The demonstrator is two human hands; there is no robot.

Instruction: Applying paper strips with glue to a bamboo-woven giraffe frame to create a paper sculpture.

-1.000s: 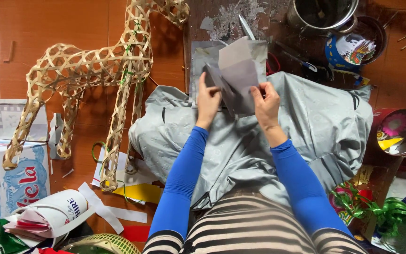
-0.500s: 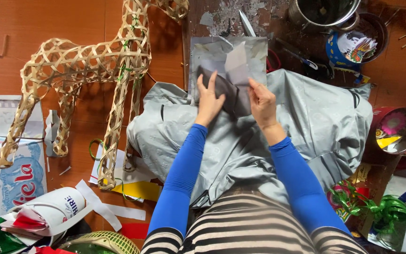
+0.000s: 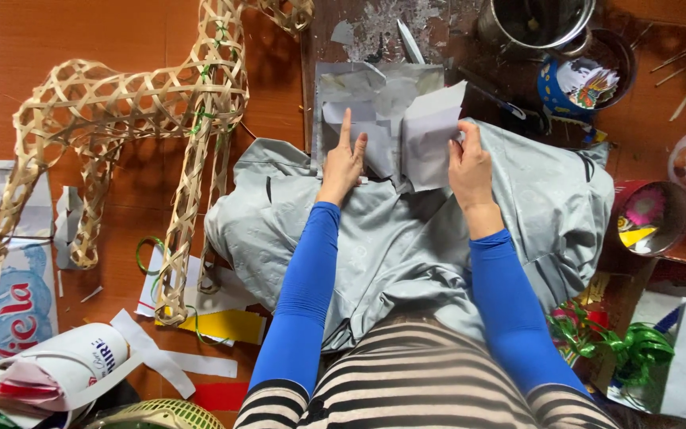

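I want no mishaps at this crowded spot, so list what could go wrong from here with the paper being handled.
1. The right hand pinches the grey paper sheet by one edge only; it could crease or tear.
2. The left hand presses on a loose paper stack lying partly over the rumpled grey cloth, so the sheets may slide.
3. The woven bamboo animal frame lies close by the left elbow and might get knocked.

Single head-worn view, steeply downward, close over the floor (image 3: 9, 48)
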